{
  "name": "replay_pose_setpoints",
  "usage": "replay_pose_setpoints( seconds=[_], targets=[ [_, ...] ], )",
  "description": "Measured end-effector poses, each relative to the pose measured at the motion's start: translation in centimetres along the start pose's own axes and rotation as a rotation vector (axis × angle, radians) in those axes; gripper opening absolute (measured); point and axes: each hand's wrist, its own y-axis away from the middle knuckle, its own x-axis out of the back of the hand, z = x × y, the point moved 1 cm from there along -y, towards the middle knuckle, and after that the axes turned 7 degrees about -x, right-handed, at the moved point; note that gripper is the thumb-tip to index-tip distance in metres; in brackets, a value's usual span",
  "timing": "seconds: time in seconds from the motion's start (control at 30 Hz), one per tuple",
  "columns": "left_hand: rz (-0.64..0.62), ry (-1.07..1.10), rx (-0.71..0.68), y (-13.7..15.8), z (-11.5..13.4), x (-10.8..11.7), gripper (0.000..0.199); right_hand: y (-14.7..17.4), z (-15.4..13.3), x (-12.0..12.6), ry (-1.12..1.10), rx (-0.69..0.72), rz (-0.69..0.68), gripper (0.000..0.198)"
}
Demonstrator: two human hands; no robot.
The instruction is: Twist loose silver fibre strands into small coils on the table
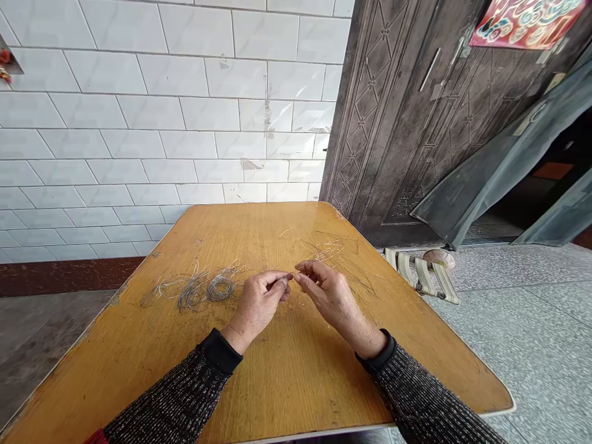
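Observation:
Over the middle of the wooden table [277,394], my left hand [263,299] is closed in a pinch, thumb against the curled fingers, on what looks like a thin wire. My right hand [330,302] meets it fingertip to fingertip, its thumb and forefinger closing on the same fine strand; the strand itself is barely visible. Left of my left hand lie loosely coiled bundles of thin grey metal wire [222,287]. Behind and to the right of my right hand, loose thin wires [328,250] spread across the tabletop.
A white tiled wall [198,111] stands behind the table's far edge. To the right are a dark carved door [370,123] and a grey-green curtain [499,160]. A low stool with striped webbing [423,274] sits on the speckled floor beside the table.

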Motion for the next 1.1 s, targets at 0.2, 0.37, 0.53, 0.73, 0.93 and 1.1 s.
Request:
replay_pose_setpoints(
  seconds=[0.2, 0.37, 0.53, 0.73, 0.93, 1.1],
  targets=[
    [-0.064, -0.239, -0.150, 0.3, 0.4, -0.2, 0.025, 0.0, -0.4, 0.0, -0.180, -0.102, -0.052, 0.027],
    [-0.088, -0.324, -0.242, 0.5, 0.7, -0.4, 0.025, -0.2, -0.4, 0.3, -0.240, -0.144, -0.086, 0.031],
    [-0.031, -0.315, -0.188, 0.5, 0.7, -0.4, 0.023, -0.1, -0.3, 0.3, -0.230, -0.076, -0.053, 0.031],
    [0.056, -0.321, -0.178, 0.1, 0.8, 0.2, 0.021, 0.1, -0.1, -0.6, -0.310, -0.071, -0.079, 0.019],
    [0.053, 0.098, 0.097, -0.1, -0.1, 0.1, 0.015, -0.4, 0.0, -0.9, -0.480, -0.216, -0.096, 0.022],
    [-0.068, 0.542, 0.302, -0.2, -0.9, 0.1, 0.017, -0.8, -0.1, -0.2, -0.630, -0.306, -0.193, 0.024]
  ],
)
